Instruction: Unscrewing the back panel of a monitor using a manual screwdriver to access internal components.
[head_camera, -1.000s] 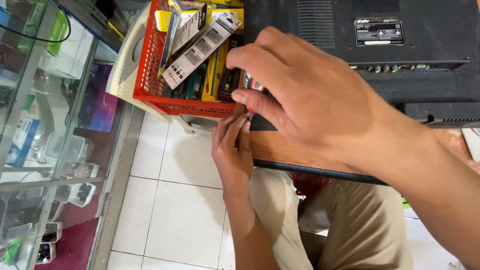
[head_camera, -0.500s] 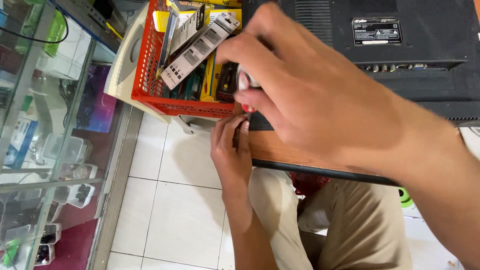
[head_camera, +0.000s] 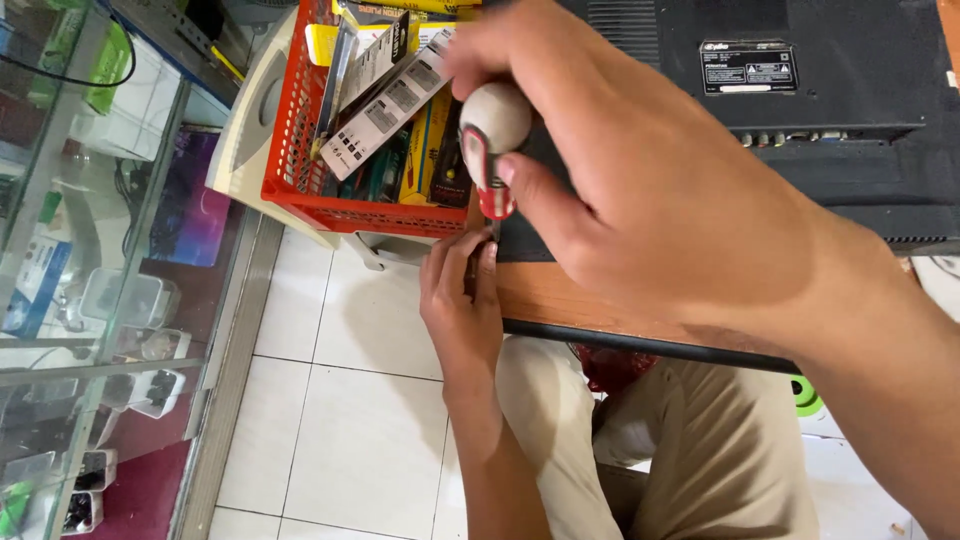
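The right hand (head_camera: 660, 190) holds a screwdriver (head_camera: 488, 150) upright, its fingers wrapped shut round the rounded grey-and-red handle, the thumb pressed to the red collar near the lower end. The shaft runs down toward the near left corner of the black TV back (head_camera: 840, 130), which lies flat on the wooden worktop (head_camera: 560, 300); the tip itself is hidden behind the left hand (head_camera: 462, 300). That hand reaches up from below the worktop edge, its fingertips pinched together at the corner just where the shaft comes down — whether they hold a screw or only steady the blade cannot be told. The step in hand looks like working a screw at this corner of the casing. The next move seems to call for keeping the blade square in the screw head and turning from the wrist — with steady downward pressure. A red basket (head_camera: 300, 150) of packaged tools sits just beside the TV, on a pale stool above the tiled floor (head_camera: 340, 420).
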